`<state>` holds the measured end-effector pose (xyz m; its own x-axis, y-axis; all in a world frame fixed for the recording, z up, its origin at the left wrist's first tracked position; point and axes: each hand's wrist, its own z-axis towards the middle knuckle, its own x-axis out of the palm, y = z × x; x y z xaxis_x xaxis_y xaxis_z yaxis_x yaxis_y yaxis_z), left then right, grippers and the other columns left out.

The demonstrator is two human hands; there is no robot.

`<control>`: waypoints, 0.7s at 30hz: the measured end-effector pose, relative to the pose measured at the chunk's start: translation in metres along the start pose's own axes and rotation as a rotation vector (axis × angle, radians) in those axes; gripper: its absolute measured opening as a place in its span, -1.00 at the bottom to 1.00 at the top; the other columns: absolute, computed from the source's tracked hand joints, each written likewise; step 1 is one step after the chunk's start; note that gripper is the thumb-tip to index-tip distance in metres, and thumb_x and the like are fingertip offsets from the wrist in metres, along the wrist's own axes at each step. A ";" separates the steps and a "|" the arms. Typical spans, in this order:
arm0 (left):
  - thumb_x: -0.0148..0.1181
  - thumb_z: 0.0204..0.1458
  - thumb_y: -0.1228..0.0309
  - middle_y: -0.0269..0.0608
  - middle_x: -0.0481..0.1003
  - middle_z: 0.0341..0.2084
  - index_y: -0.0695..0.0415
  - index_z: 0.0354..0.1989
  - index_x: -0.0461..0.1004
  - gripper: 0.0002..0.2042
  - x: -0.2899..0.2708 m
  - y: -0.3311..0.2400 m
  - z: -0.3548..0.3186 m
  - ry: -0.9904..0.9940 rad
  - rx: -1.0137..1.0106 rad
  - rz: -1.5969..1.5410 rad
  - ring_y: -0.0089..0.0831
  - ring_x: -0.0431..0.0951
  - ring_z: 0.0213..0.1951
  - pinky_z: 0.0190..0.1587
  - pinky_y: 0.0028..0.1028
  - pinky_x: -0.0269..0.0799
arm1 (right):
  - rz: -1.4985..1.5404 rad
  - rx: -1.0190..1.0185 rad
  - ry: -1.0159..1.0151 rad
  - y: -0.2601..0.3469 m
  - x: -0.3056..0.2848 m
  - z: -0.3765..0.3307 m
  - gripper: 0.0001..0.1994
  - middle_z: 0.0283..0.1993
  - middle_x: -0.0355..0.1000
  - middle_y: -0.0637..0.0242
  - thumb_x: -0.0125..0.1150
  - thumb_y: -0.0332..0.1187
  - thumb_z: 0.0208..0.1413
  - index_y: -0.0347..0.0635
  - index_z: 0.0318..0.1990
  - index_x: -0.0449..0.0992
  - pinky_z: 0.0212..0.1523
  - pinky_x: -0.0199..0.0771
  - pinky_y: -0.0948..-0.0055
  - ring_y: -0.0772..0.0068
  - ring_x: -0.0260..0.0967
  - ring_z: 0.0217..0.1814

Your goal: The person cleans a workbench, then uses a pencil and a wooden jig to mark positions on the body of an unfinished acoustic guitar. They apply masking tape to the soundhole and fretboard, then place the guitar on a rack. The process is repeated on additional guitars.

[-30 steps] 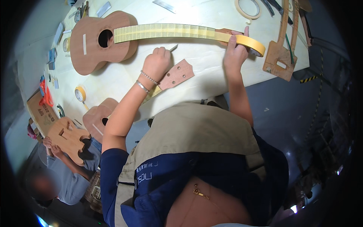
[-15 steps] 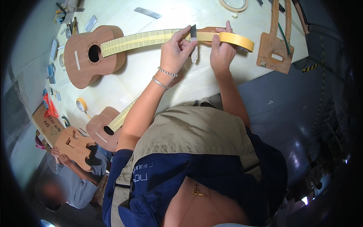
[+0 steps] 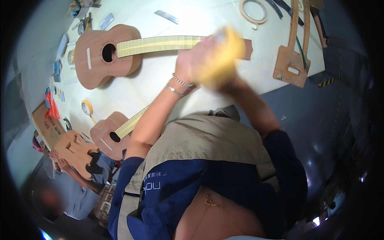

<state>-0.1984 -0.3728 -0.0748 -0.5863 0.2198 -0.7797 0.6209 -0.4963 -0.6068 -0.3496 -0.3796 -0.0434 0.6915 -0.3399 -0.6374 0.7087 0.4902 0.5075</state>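
A small guitar-shaped instrument [image 3: 86, 72] lies on the table, its neck running rightward. Yellow tape strips [image 3: 160, 45] cover its fretboard. My left hand [image 3: 191, 60], with bracelets at the wrist, is over the neck near the headstock end; motion smears its fingers, so what they hold cannot be made out. My right hand [image 3: 229, 82] grips a yellow tape roll [image 3: 232, 46], which is blurred and hides most of that hand. Past the roll the brown headstock [image 3: 248, 50] sticks out.
A second small instrument [image 3: 108, 134] lies nearer, at left. A co-worker [image 3: 82, 198] there holds a wooden template [image 3: 76, 154]. A wooden jig [image 3: 290, 66] lies at the table's right edge. A wide tape roll [image 3: 253, 11] and a metal blade [image 3: 167, 17] lie at the back.
My right hand has swung the tape roll leftward and up against my left hand. The knife-like blade seen in my left hand before is lost in blur. The table scene has shifted slightly in view.
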 end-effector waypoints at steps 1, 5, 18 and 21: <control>0.26 -0.19 0.41 -0.27 0.50 -0.56 0.05 -0.10 0.49 -0.62 -0.007 0.024 -0.015 0.096 0.185 0.177 -0.37 0.47 -0.57 -0.55 -0.46 0.38 | -0.093 -0.051 0.093 -0.005 -0.003 0.023 -0.77 -0.22 0.38 0.23 0.15 -0.34 -0.02 -0.22 -0.20 0.44 -0.01 0.27 0.22 0.20 0.34 -0.09; 0.20 -0.16 0.38 -0.45 0.40 -0.57 -0.02 -0.24 0.51 -0.75 -0.064 0.054 -0.028 0.065 0.496 0.458 -0.53 0.42 -0.51 -0.54 -0.55 0.32 | -0.248 0.068 0.508 -0.085 0.043 0.063 -0.73 -0.23 0.39 0.18 0.20 -0.33 -0.05 -0.22 -0.18 0.42 -0.08 0.28 0.11 0.10 0.33 -0.13; 0.42 -0.31 0.02 -0.16 0.56 -0.29 0.10 -0.06 0.49 -0.39 -0.114 0.073 0.067 0.704 -0.194 0.178 -0.24 0.55 -0.21 -0.14 -0.38 0.41 | 1.720 1.636 1.234 0.137 0.062 -0.093 -0.63 -0.01 0.38 0.20 0.06 -0.21 0.21 -0.33 0.02 0.33 0.08 0.39 0.37 0.36 0.37 -0.03; 0.44 -0.32 0.04 -0.16 0.56 -0.35 0.09 -0.11 0.51 -0.42 -0.169 0.056 0.072 0.565 -0.230 0.131 -0.28 0.54 -0.29 -0.20 -0.38 0.41 | 2.116 1.801 0.896 0.158 0.124 -0.120 -0.62 0.00 0.36 0.21 0.11 -0.27 0.18 -0.34 0.05 0.29 0.13 0.36 0.32 0.36 0.36 -0.02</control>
<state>-0.1018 -0.4988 0.0344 -0.1710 0.6109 -0.7730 0.8022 -0.3691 -0.4692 -0.1691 -0.2480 -0.1116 0.3375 -0.3171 0.8863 -0.3307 -0.9215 -0.2038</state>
